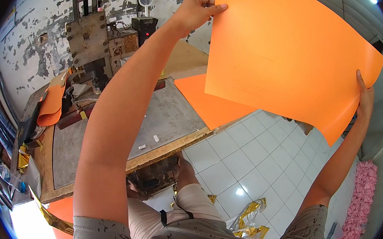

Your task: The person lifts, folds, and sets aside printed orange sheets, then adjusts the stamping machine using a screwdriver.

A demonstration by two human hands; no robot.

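Note:
A large orange sheet (288,55) is held up in the air between my two hands. My left hand (196,15) pinches its left edge near the top, thumb on the near face. At the right edge my right hand (365,98) grips the sheet, which bends and curls around the fingers there. Below it, another orange sheet (213,103) lies on the right end of the workbench (174,104), partly hidden by the raised one. A press machine (86,42) with a metal head stands on the bench, left of my left forearm.
Small white scraps (155,138) lie on the bench. A rolled orange piece (51,105) and tools sit at its left end. Gold foil (251,216) lies on the tiled floor (243,156). A pink mat (359,207) is at the right wall.

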